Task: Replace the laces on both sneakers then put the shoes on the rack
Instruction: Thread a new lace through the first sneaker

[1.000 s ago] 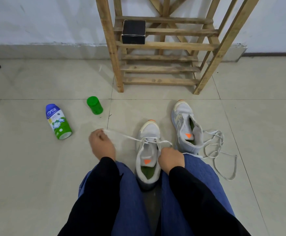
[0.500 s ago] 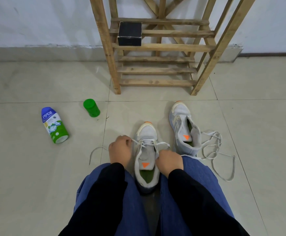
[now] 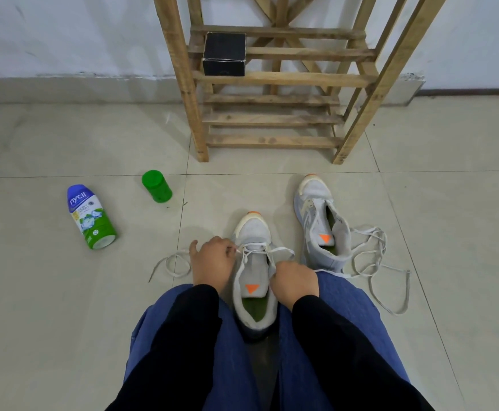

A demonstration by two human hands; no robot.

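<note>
The nearer grey-and-white mesh sneaker [image 3: 252, 271] stands on the pale tiled floor [image 3: 49, 307] between the person's knees. Its toe points at the floor's wall edge, where the slatted wooden rack [image 3: 272, 75] stands. The farther grey-and-white mesh sneaker [image 3: 321, 229] sits just beside it on the right, unlaced, with a loose flat white lace [image 3: 364, 230] tangled by its heel. The flat white lace being threaded [image 3: 280, 251] crosses the lowest eyelets of the nearer shoe. It should handle as light, limp cloth that cannot be pushed, so only its stiff tip will feed through a hole, and the place to take it is just behind that tip. The shoe itself looks light, with a soft upper that would fold under pressure. It is best steadied at the eyelet edge and lifted by the heel collar. The left hand [image 3: 211, 259] has its grip closed in a pinch on the lace end at the left eyelets. The right hand [image 3: 294, 284] is curled at the right side of the opening and seems to grip the upper there, though its fingers are hidden. A second ago the left hand was out to the left with the lace drawn taut. Since then it has come in against the shoe, and the slack now lies looped on the floor to its left. The right hand has stayed put.
</note>
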